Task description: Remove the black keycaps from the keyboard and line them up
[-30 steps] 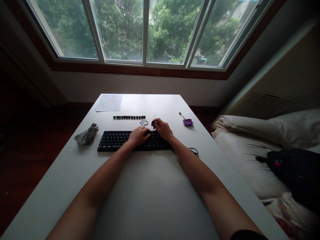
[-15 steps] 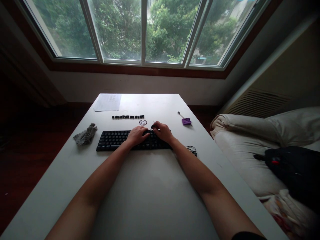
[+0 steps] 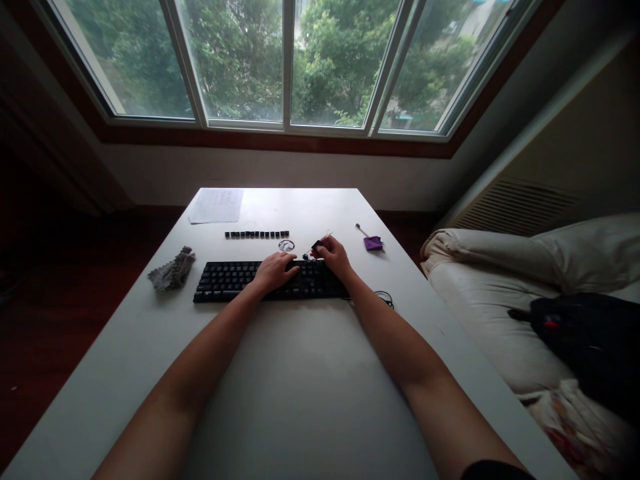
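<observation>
Black keyboard (image 3: 227,280) lies beneath the left hand (image 3: 273,271), thumb and fingers apart; at the keyboard's far edge the right hand (image 3: 331,252) pinches a binder clip (image 3: 316,246). Keycaps (image 3: 257,235) line up beyond it, grey cloth (image 3: 173,270) left.

Black keyboard (image 3: 227,280) laid flat on white table (image 3: 300,373), partly covered. Black binder clip (image 3: 316,246) held tilted near its far edge, small dark piece (image 3: 306,257) seen by lower wire tip.
</observation>
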The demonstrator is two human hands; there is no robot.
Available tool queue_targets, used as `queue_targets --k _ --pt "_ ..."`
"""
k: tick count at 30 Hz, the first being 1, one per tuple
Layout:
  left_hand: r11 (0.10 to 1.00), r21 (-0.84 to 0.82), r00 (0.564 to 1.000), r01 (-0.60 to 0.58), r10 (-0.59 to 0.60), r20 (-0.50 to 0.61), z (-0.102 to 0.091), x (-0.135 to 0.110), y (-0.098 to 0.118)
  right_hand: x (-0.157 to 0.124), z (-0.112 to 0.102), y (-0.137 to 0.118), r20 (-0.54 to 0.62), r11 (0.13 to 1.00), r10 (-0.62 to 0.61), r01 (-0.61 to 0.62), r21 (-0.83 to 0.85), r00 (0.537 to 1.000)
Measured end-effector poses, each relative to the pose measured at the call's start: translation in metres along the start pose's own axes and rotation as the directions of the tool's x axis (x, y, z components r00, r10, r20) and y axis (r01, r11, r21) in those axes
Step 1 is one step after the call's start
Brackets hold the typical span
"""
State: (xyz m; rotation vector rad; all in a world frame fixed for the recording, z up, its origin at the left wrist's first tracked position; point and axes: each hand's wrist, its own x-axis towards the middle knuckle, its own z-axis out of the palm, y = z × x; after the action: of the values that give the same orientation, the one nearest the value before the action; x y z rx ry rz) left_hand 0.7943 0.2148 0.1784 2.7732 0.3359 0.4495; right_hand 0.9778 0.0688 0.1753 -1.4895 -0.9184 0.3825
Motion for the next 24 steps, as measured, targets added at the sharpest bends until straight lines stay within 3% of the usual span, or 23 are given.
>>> queue_targets --k 10,16,24 --pt "0.973 -0.229 0.993 0.017 -0.043 -0.11 -0.008 0.002 0.001 -0.01 0.019 -0.008 0.028 0.999 -0.032 0.031 0.01 0.999" --pt "0.884 -0.467 0.991 -0.021 -0.044 -0.129 -0.003 0.005 -0.007 -0.013 0.024 -0.008 0.026 0.994 -0.024 0.021 0.105 0.999" --pt "0.779 -0.626 0.986 -0.041 -0.068 -0.149 -0.004 0.005 -0.009 -0.017 0.033 -0.015 0.01 0.956 0.052 -0.053 0.289 0.999"
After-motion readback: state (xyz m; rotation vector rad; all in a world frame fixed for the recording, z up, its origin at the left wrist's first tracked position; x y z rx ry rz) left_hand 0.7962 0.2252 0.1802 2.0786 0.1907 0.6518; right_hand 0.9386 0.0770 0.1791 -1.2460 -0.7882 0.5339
